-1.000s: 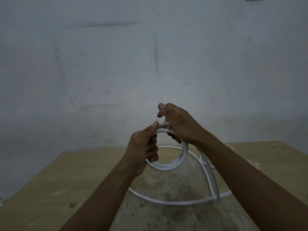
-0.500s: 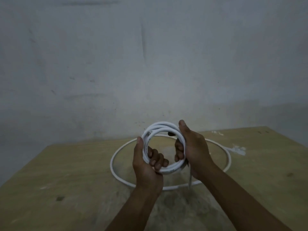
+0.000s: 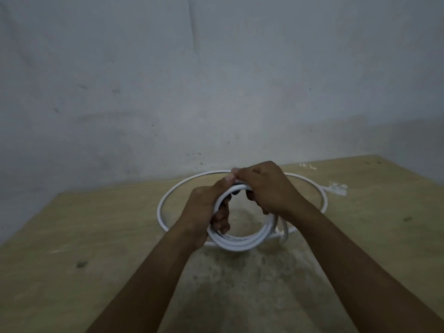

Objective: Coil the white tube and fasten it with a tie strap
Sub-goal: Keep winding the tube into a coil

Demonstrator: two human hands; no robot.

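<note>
The white tube (image 3: 242, 242) is wound into a small coil of several turns held above the wooden table (image 3: 84, 236). My left hand (image 3: 204, 207) grips the coil's left side, fingers through its opening and thumb up along the top. My right hand (image 3: 266, 188) grips the coil's top right, its fingers curled over the turns. A loose length of the same tube lies in a wide loop on the table behind the hands. Small white pieces (image 3: 337, 188), possibly tie straps, lie at the right by the tube's far end.
A bare grey wall (image 3: 216, 80) stands right behind the table's far edge. The tabletop has a worn grey patch (image 3: 240, 280) in the middle, under my forearms. More white scraps (image 3: 307, 166) lie near the far right corner.
My right hand has moved from the coil's right side up onto its top, next to my left thumb. The coil has tipped flatter and sits lower in view.
</note>
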